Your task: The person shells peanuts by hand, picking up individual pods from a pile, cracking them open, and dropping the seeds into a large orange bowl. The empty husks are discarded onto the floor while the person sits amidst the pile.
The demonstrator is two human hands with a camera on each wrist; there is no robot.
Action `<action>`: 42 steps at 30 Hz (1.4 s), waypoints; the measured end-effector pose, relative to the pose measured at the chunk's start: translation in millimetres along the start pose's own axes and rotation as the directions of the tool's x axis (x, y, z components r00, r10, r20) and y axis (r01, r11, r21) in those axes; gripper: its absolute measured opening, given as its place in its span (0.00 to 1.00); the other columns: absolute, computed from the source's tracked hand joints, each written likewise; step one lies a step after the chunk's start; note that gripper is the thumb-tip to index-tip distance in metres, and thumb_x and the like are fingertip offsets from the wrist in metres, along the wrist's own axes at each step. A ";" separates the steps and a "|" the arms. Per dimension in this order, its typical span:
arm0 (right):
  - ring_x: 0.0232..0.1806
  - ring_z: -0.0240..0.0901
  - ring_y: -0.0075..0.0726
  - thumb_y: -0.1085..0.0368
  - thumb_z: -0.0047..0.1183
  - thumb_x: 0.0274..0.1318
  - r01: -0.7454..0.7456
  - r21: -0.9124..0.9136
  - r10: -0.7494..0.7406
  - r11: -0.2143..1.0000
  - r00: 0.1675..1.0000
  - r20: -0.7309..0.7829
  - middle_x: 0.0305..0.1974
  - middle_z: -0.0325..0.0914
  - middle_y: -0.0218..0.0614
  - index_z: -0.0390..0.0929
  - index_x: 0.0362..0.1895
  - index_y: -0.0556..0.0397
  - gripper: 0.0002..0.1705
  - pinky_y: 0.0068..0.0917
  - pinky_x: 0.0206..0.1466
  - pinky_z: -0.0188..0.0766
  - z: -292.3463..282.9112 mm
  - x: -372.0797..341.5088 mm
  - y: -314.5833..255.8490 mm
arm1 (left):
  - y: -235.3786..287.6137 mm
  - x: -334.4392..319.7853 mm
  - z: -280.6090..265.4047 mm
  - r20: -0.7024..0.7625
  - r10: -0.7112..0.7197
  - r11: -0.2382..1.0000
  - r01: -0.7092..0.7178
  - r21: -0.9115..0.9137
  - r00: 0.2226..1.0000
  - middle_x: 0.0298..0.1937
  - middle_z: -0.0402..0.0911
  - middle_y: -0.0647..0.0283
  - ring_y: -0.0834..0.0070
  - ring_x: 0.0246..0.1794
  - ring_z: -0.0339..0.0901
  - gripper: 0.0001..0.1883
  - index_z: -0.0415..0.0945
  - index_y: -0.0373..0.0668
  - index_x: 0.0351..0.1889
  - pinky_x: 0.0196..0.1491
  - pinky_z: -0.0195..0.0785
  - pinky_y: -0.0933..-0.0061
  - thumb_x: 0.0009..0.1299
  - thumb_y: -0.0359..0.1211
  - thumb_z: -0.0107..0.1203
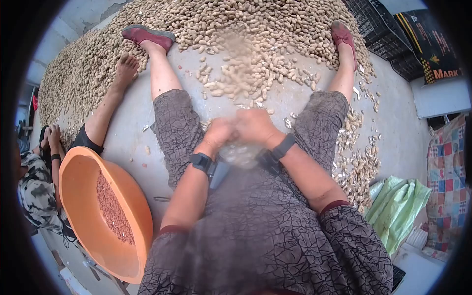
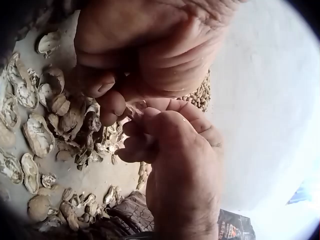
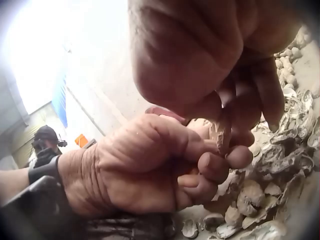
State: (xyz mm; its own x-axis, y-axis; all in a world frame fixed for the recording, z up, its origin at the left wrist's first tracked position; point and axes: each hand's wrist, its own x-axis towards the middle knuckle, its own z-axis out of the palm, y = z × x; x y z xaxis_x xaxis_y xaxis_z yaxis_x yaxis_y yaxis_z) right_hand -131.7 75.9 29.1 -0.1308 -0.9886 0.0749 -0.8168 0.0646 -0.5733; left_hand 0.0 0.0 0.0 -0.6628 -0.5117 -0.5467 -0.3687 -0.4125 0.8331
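In the head view my left hand [image 1: 219, 133] and right hand [image 1: 257, 129] meet over the floor between the knees. The right wrist view shows a peanut [image 3: 220, 136] in its shell, pinched between the thumb and fingers of the left hand [image 3: 142, 162]. The right hand [image 3: 195, 55] comes over it from above, fingers at the shell. A pale reddish kernel [image 3: 188, 180] shows among the left fingers. In the left wrist view both hands' fingertips close around the peanut [image 2: 135, 108], partly hiding it. Empty shells [image 2: 39, 135] lie scattered below the hands.
A large heap of unshelled peanuts [image 1: 206, 22] spreads ahead. An orange basin [image 1: 142, 206] with shelled kernels [image 1: 114, 209] stands at the left, beside another seated person [image 1: 42, 196]. Loose shells [image 1: 361, 167], a green sack [image 1: 398, 209] and black crates [image 1: 381, 37] are at the right.
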 end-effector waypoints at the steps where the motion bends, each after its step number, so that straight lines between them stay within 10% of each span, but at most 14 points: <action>1: 0.30 0.76 0.54 0.64 0.53 0.38 -0.055 0.010 0.055 0.998 0.998 0.029 0.24 0.76 0.50 0.77 0.24 0.54 0.07 0.43 0.36 0.70 -5.4 0.2 -0.7 | 1.5 -1.5 1.3 -0.001 -0.001 1.000 0.001 0.009 1.000 0.26 0.78 0.65 0.86 0.18 0.66 0.15 0.78 0.34 0.43 0.20 0.60 0.86 0.62 0.21 0.42; 27: 0.29 0.77 0.50 0.67 0.49 0.41 -0.180 -0.343 0.176 0.922 0.983 -0.045 0.23 0.77 0.45 0.77 0.22 0.54 0.06 0.41 0.32 0.71 8.9 23.1 52.2 | 6.4 -3.2 -4.4 -0.076 0.066 0.939 -0.088 -0.332 0.995 0.28 0.77 0.65 0.86 0.22 0.68 0.11 0.75 0.30 0.42 0.23 0.59 0.88 0.65 0.22 0.44; 30: 0.25 0.75 0.46 0.66 0.51 0.38 -0.235 -0.183 0.203 0.955 0.963 -0.175 0.22 0.76 0.47 0.77 0.22 0.56 0.06 0.38 0.30 0.70 5.2 21.6 49.4 | 8.0 -6.2 -3.3 -0.059 0.077 0.912 -0.095 -0.400 0.995 0.29 0.77 0.66 0.86 0.24 0.69 0.11 0.74 0.31 0.44 0.24 0.59 0.88 0.66 0.24 0.45; 32: 0.21 0.73 0.34 0.66 0.53 0.39 -0.247 0.391 0.281 0.886 0.959 -0.031 0.22 0.77 0.42 0.77 0.23 0.57 0.07 0.30 0.28 0.70 -1.7 22.9 52.6 | 10.2 -7.3 1.5 -0.111 0.065 0.912 -0.104 -0.396 0.992 0.29 0.77 0.66 0.86 0.24 0.69 0.11 0.73 0.31 0.45 0.26 0.60 0.87 0.68 0.27 0.46; 33: 0.21 0.73 0.34 0.66 0.53 0.39 -0.245 0.390 0.279 0.887 0.960 -0.032 0.22 0.77 0.42 0.77 0.23 0.57 0.07 0.30 0.28 0.70 -7.3 21.1 47.6 | 10.0 -6.6 2.5 -0.112 0.067 0.912 -0.106 -0.397 0.991 0.29 0.77 0.66 0.86 0.24 0.69 0.11 0.73 0.31 0.45 0.26 0.60 0.87 0.68 0.27 0.46; 35: 0.21 0.69 0.23 0.67 0.54 0.41 -0.307 0.734 0.308 0.606 0.941 0.139 0.22 0.76 0.34 0.78 0.24 0.58 0.06 0.22 0.26 0.67 -21.6 14.6 31.4 | 8.8 -4.6 4.0 -0.106 0.100 0.910 -0.134 -0.393 0.989 0.29 0.77 0.67 0.85 0.25 0.69 0.11 0.74 0.33 0.46 0.27 0.61 0.87 0.70 0.29 0.47; 42: 0.24 0.70 0.22 0.68 0.55 0.43 -0.310 0.765 0.250 0.565 0.948 0.200 0.23 0.76 0.32 0.79 0.27 0.59 0.07 0.21 0.26 0.67 -3.0 12.5 27.8 | 18.1 -14.2 5.9 -0.026 0.090 0.911 -0.093 -0.403 0.996 0.28 0.76 0.68 0.85 0.24 0.68 0.11 0.74 0.36 0.46 0.29 0.63 0.86 0.70 0.30 0.49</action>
State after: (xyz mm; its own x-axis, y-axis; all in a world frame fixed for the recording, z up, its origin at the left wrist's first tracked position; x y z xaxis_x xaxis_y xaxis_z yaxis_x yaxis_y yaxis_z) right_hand -157.8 65.7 16.5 -0.2155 -0.9478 -0.2351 0.0088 0.2388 -0.9710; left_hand -1.1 4.3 23.3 -0.6762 -0.5662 -0.4714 -0.0115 -0.6316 0.7752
